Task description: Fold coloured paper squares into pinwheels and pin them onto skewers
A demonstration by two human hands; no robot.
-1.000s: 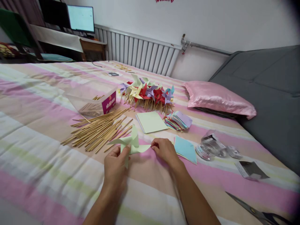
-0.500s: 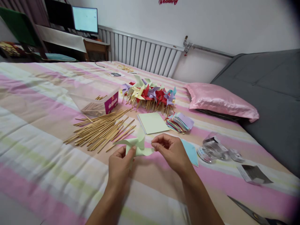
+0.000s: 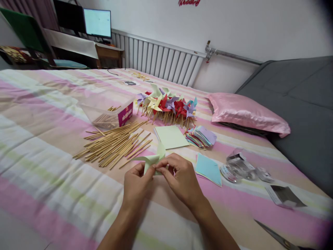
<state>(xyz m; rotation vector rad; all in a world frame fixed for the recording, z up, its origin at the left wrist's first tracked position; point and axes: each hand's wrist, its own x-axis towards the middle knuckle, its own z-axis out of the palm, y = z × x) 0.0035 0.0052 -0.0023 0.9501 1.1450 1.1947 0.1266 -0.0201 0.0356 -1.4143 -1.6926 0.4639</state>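
A pale green paper pinwheel (image 3: 150, 159) is held above the bedspread, its blades curling up and to the left. My left hand (image 3: 139, 178) pinches it near the middle, thumb on top. Fingertips of my right hand (image 3: 175, 173) are closed together at the pinwheel's centre, touching my left thumb; whether they grip a blade tip or a tiny pin is hidden. Just beyond lie a stack of pale green paper squares (image 3: 171, 136) and a spread of thin wooden sticks (image 3: 117, 146).
Finished pinwheels (image 3: 169, 104) cluster at the back beside a clear plastic box (image 3: 104, 116). To the right are cut papers (image 3: 201, 136), blue sheets (image 3: 208, 169), a clear jar (image 3: 230, 172), an open small box (image 3: 284, 196), scissors (image 3: 275, 237) and a pink pillow (image 3: 247, 111).
My right hand has moved left, from the pinwheel's right blade to its centre, meeting my left thumb. The blue sheets now show more fully. The view has shifted slightly.
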